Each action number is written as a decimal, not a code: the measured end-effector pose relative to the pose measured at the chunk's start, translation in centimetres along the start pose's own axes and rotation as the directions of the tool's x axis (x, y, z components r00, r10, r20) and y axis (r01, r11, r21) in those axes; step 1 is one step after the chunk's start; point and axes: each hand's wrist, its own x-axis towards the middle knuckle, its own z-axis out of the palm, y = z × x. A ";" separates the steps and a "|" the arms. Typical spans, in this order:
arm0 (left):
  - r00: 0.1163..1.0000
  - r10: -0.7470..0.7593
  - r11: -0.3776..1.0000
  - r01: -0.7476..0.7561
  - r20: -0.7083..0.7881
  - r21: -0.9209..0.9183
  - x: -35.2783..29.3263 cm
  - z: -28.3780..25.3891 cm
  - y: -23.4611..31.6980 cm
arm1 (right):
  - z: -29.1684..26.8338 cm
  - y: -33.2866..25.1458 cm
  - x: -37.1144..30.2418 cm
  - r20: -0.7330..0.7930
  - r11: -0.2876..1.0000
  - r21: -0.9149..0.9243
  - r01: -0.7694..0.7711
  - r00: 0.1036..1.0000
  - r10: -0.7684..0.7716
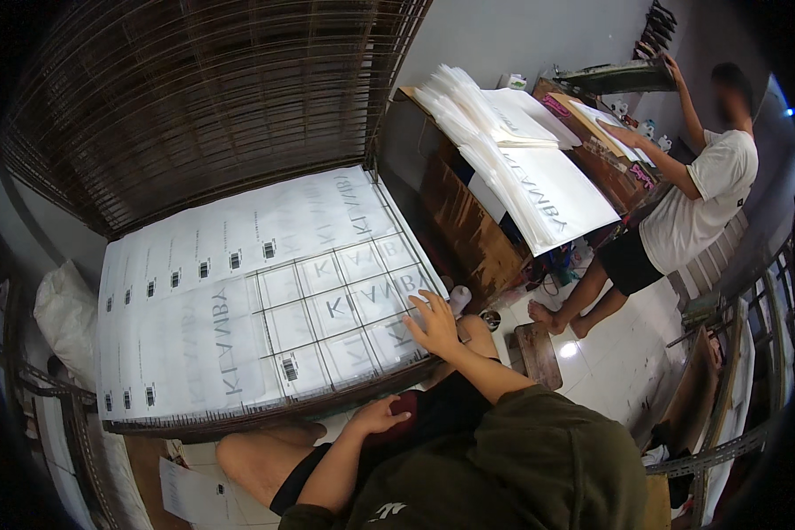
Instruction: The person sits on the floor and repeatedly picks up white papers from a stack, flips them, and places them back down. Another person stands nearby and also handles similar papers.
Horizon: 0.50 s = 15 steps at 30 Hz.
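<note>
My right hand [435,327], fingers spread, is at the near right corner of a wire drying rack [327,338]. Its fingertips reach over a translucent white printed sheet [375,296], which lies under or through the grid; whether they touch it I cannot tell. My left hand [382,417] rests on my lap with its fingers loosely stretched, holding nothing. More white sheets [172,331] with dark lettering and small barcode blocks cover the left and far parts of the rack.
Raised wire shelves [203,97] stand behind the rack. A wooden table [459,208] at right bears thick stacks of printed sheets [548,190]. Beyond it, a co-worker [693,190] holds up a screen frame [623,78]. A small wooden stool [537,353] and a white sack [66,322] flank me.
</note>
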 end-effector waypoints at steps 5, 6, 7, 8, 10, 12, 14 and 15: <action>1.000 -0.006 1.000 0.006 -0.006 0.002 -0.2 -0.6 0.4 | -1.0 -0.4 0.6 -0.056 0.995 0.096 0.031 0.998 -0.025; 1.000 0.002 1.000 -0.002 -0.012 -0.007 -0.2 -0.5 0.2 | -1.6 -0.5 0.9 -0.081 0.986 0.158 0.044 0.996 -0.031; 1.000 0.014 1.000 -0.014 -0.020 -0.016 0.0 -0.4 0.1 | -2.6 -0.6 1.6 -0.107 0.974 0.216 0.061 0.994 -0.039; 0.999 0.026 0.999 -0.027 -0.032 -0.025 0.0 -0.3 -0.2 | -3.8 -0.8 2.9 -0.178 0.951 0.301 0.074 0.984 -0.020; 0.997 0.057 0.997 -0.059 -0.047 -0.039 0.1 0.0 -0.7 | -6.3 -0.7 6.4 -0.285 0.824 0.566 -0.014 0.935 0.211; 0.999 0.036 0.999 -0.037 -0.031 -0.035 -0.1 -0.1 -0.6 | -9.3 1.0 10.9 -0.462 0.745 0.658 0.108 0.840 0.286; 0.999 0.024 0.999 -0.025 -0.036 -0.027 -0.4 -0.3 -0.8 | -13.9 1.7 14.9 -0.375 0.552 0.834 -0.005 0.729 0.573; 0.998 0.041 0.999 -0.042 -0.036 -0.013 -0.2 -0.4 -0.4 | -15.8 4.0 16.9 -0.404 0.484 0.874 0.033 0.604 0.687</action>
